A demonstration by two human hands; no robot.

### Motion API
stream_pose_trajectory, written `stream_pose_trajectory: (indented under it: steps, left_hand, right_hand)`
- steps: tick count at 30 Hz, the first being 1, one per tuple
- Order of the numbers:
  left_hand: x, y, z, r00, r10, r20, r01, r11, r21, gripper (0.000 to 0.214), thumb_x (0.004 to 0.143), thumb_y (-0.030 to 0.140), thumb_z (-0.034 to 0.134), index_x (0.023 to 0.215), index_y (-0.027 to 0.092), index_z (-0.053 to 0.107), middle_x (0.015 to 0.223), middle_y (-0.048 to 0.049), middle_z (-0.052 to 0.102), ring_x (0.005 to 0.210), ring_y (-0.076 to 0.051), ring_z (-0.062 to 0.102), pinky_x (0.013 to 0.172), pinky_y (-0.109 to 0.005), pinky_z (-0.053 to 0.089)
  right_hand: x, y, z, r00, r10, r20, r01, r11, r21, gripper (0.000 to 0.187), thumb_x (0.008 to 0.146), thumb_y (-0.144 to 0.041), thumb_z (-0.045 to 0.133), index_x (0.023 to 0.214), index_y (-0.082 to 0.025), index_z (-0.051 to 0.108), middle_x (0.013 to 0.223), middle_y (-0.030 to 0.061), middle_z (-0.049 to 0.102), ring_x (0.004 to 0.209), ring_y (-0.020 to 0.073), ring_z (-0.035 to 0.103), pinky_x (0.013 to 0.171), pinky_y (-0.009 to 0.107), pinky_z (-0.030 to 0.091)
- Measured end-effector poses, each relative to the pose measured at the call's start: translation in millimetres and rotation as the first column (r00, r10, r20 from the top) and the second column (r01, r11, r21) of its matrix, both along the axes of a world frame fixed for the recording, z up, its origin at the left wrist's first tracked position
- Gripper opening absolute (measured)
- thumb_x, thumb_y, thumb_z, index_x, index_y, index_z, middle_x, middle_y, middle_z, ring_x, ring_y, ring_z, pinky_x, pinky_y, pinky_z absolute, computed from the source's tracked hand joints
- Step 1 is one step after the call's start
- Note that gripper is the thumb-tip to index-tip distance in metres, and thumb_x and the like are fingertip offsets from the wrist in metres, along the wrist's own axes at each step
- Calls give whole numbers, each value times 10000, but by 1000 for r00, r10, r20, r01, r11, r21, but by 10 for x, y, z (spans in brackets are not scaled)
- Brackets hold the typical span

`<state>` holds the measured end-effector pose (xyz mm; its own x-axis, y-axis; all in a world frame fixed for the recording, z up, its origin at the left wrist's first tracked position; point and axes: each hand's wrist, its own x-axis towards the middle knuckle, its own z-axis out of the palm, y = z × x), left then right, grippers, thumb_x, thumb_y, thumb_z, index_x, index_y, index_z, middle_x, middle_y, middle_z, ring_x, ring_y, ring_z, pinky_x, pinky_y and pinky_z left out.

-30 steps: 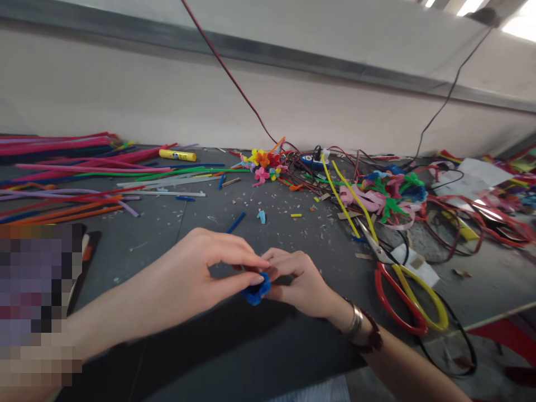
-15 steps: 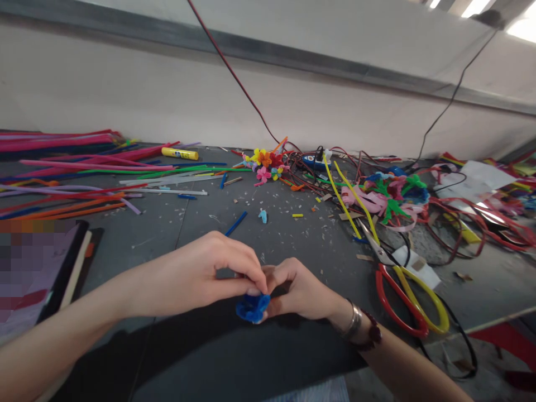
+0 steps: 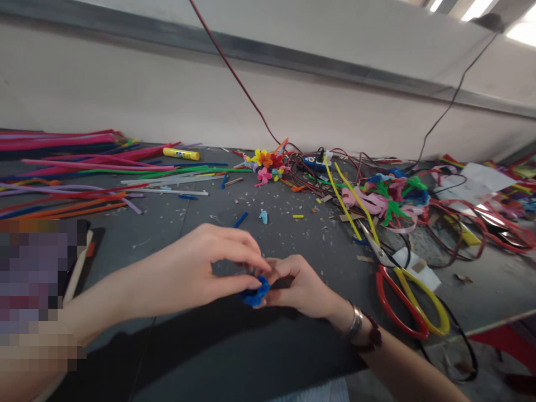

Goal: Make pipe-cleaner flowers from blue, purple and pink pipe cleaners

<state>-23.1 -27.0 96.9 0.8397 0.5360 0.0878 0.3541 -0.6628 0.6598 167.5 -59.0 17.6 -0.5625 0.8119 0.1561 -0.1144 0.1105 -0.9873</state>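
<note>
Blue fuzzy piece, one, head view: we list it to the left of the scissors, well apart from them, held up between two hands. Outline curled; no clear long axis that we can make out. Relation of note: it lies under the left thumb and against the right fingertips, so we count both hands as equally near. Right hand: on the scissors' side, forearm slanting inward, thumb and fingers clamped on the piece. Left hand: pointing toward the scissors, back upward, thumb on the piece, index finger above; we cannot tell whether these pinch anything. Beyond the scissors, leftward: flower cluster; farther left, coloured stems.
</note>
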Motion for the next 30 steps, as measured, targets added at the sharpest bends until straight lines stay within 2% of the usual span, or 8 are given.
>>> stream_pose_trajectory:
  steps: [4, 7, 9, 12, 15, 25, 28, 30]
  left_hand:
    - [17, -95, 3, 982, 168, 90, -185, 951, 249, 141, 762, 262, 610, 893, 234, 655, 866, 15, 629, 730, -97, 584, 668, -173, 434]
    - [81, -188, -66, 971, 185, 154, -232, 890, 392, 74, 771, 209, 593, 808, 192, 654, 857, -8, 629, 763, -115, 579, 701, -206, 441]
    - [123, -235, -126, 960, 194, 200, -265, 859, 438, 71, 775, 175, 581, 765, 180, 651, 861, -16, 629, 778, -118, 579, 722, -218, 445]
    - [164, -285, -193, 938, 226, 263, -326, 834, 445, 93, 764, 145, 582, 695, 172, 639, 838, -14, 636, 761, -112, 586, 710, -213, 456]
    - [182, -318, -225, 923, 251, 291, -360, 831, 424, 112, 753, 128, 585, 650, 162, 613, 821, -9, 643, 740, -106, 595, 702, -204, 463]
    - [198, -326, -312, 926, 276, 259, -360, 855, 373, 81, 772, 123, 567, 727, 170, 616, 856, 3, 647, 756, -102, 609, 713, -196, 471]
    - [159, -306, -287, 926, 275, 257, -355, 866, 353, 86, 783, 160, 564, 739, 187, 633, 888, -4, 649, 775, -117, 615, 738, -215, 479]
    - [110, -264, -211, 924, 292, 246, -363, 874, 324, 82, 783, 206, 572, 792, 218, 653, 940, -1, 651, 809, -134, 618, 770, -231, 484]
  right_hand:
    - [13, 27, 15, 972, -225, 67, 212, 964, 162, 108, 677, -282, 695, 671, -177, 670, 724, 25, 629, 740, 142, 570, 704, 269, 451]
    - [25, 36, 3, 945, -311, 105, 277, 927, 254, 147, 688, -313, 684, 641, -178, 651, 699, 33, 612, 732, 153, 556, 679, 278, 450]
    - [27, 36, -2, 932, -345, 109, 303, 908, 289, 137, 695, -304, 679, 644, -180, 648, 699, 35, 608, 720, 154, 556, 661, 279, 451]
    - [24, 31, -4, 917, -386, 98, 337, 884, 324, 99, 702, -288, 672, 681, -192, 663, 701, 38, 615, 728, 160, 557, 666, 288, 456]
    - [15, 22, -1, 906, -413, 92, 362, 870, 334, 79, 700, -278, 671, 708, -199, 673, 701, 41, 623, 737, 169, 560, 666, 299, 462]
    - [9, 11, -3, 902, -419, 99, 369, 870, 327, 75, 696, -261, 672, 685, -186, 667, 691, 43, 610, 734, 171, 554, 648, 290, 456]
    - [18, 14, -6, 907, -414, 85, 368, 873, 321, 79, 701, -265, 669, 679, -189, 668, 682, 42, 607, 740, 173, 551, 657, 294, 456]
    - [23, 19, -5, 911, -406, 66, 370, 878, 303, 83, 713, -265, 659, 677, -192, 671, 679, 41, 607, 746, 173, 549, 667, 298, 455]
